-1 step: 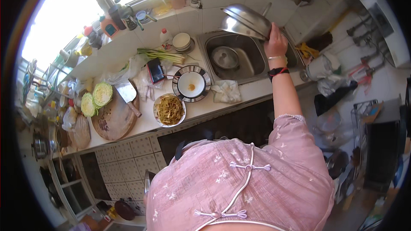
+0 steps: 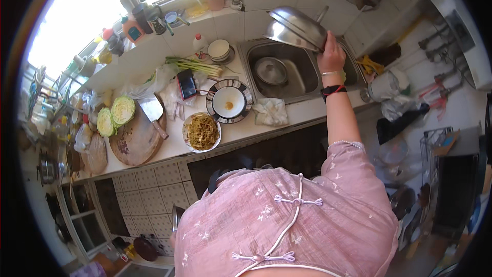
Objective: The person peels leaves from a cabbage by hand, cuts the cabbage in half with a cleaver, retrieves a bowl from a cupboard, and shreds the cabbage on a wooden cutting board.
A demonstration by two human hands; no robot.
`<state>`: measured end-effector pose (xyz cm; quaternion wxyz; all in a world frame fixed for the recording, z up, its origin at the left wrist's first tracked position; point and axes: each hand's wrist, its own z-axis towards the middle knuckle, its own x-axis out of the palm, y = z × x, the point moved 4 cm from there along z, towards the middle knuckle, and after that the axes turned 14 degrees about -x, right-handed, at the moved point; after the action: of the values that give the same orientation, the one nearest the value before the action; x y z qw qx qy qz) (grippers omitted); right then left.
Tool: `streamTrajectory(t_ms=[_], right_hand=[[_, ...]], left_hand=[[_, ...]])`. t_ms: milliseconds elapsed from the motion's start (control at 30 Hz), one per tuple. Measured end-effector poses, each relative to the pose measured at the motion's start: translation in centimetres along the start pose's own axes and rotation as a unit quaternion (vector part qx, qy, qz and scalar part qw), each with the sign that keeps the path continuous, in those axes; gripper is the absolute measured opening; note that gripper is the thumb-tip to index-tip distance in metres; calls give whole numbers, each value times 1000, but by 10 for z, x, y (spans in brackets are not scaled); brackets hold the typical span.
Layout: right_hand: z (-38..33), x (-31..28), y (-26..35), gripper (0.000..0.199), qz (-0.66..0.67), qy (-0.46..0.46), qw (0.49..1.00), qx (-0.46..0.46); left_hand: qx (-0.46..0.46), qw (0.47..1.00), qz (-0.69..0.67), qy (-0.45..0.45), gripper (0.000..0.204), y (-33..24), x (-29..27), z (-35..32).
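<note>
Stretched out, clutched metal cookware (image 2: 296, 28) in right hand's (image 2: 331, 59) fingers (image 2: 329, 41); couldn't tell left hand's (image 2: 172, 238); saw food (image 2: 202, 131) on plate (image 2: 199, 149) by table's (image 2: 237, 130) front edge!

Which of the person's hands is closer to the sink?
Right. The right hand appears over the sink; the left hand, mostly hidden, is beside the shirt, well away from it.

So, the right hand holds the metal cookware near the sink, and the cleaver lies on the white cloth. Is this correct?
Not quite: the cleaver lies on the round cutting board, not on the white cloth, as the head view shows. The right hand does hold the metal cookware near the sink.
</note>
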<state>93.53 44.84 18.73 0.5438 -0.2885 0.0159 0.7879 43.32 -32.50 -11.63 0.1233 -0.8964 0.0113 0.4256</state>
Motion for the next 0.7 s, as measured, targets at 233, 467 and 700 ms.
streamTrajectory(t_ms=[233,467,700], right_hand=[[-86,95,-17,21,51,317,928,188],[-218,72,-27,36,197,378,826,369],[-247,-66,167,24,614,347,385,595]], left_hand=[[-14,997,1,-73,24,46,4,-94],[-84,986,-105,-98,18,61,34,-155],[-176,950,-255,-34,17,182,110,-168]])
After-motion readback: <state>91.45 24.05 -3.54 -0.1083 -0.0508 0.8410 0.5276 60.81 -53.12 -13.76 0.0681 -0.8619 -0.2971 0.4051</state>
